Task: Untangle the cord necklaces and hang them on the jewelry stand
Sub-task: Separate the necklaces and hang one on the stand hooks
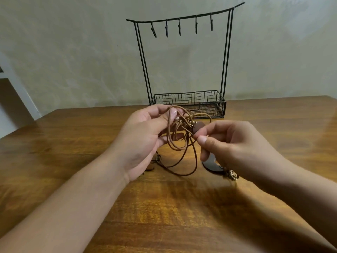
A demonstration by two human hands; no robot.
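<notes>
A tangle of brown cord necklaces (182,141) hangs between my two hands above the wooden table (164,207). My left hand (145,136) holds the light tan loops, thumb and fingers curled round them. My right hand (231,143) pinches a darker cord near a small dark bead. Loose loops droop to the tabletop. A dark crescent pendant (211,166) and a small gold coil (232,175) lie under my right hand. The black wire jewelry stand (184,57) stands behind, its several hooks bare.
The stand's wire mesh basket (189,103) sits at the table's back edge, close behind the tangle. A small brown leather piece (150,167) lies by my left wrist. A pale wall is behind; the table's left edge drops off at the left.
</notes>
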